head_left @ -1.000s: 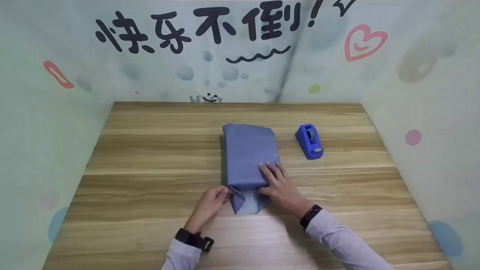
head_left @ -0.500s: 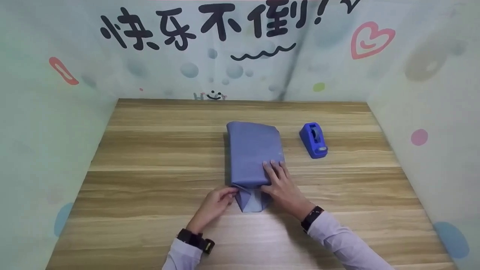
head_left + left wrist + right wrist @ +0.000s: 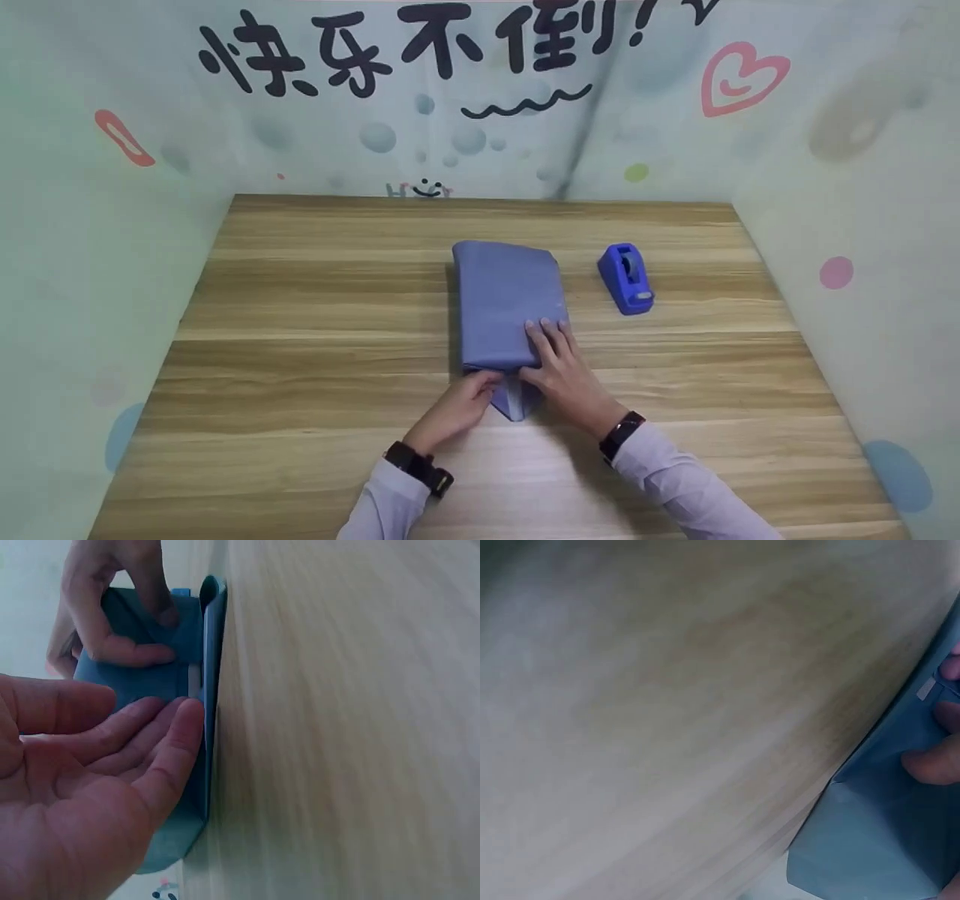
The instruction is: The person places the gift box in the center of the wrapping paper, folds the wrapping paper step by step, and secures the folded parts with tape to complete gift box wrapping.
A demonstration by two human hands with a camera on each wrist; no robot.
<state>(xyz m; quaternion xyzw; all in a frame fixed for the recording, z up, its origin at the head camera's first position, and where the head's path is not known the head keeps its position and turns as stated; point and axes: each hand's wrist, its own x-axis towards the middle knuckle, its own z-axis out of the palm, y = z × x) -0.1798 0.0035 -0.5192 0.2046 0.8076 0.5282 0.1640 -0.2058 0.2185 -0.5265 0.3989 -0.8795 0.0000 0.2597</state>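
A box-shaped package wrapped in blue-grey paper [image 3: 510, 300] lies on the wooden table. From its near end sticks out a paper flap [image 3: 515, 409], its sides folded inward to a narrow tip with a pale strip between. My left hand [image 3: 459, 409] presses the flap's left side in; the left wrist view shows its fingers [image 3: 184, 727] extended along the paper, thumb apart. My right hand [image 3: 571, 386] rests its spread fingers on the package's top near the right edge, while its thumb presses the flap's right side. The right wrist view shows the wrapped side [image 3: 862, 840].
A blue tape dispenser [image 3: 626, 279] stands to the right of the package, toward the back. The wooden table [image 3: 315, 300] is bounded at the back and sides by printed pale walls [image 3: 360, 142].
My left hand has moved right from the package's near left corner, folding the flap's left side inward. The pale strip has narrowed. My right hand stays on the package.
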